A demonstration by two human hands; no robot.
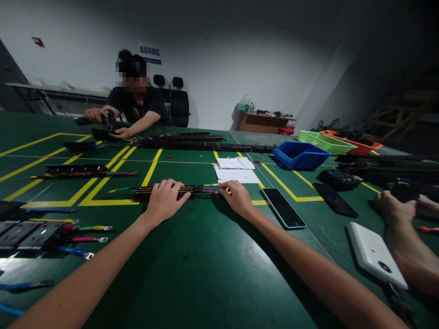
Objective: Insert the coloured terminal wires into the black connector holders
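My left hand (166, 199) is laid over a long black strip with brass-coloured bars (187, 189), its fingers bent over the far side and its thumb along the near side. The strip lies flat on the green table. Blue, red and green wires (210, 188) come out of its right end. My right hand (237, 197) is closed there, thumb and fingertips pinched at the wire ends. A yellow-green wire (118, 190) sticks out of the strip's left end.
White papers (236, 174) lie behind my right hand, and a phone (284, 208) to its right. Blue bin (300, 155) stands farther back. Socket modules with lugged wires (37, 235) lie at left. A co-worker (137, 100) holds a power tool opposite; another person's hands (398, 208) are at right.
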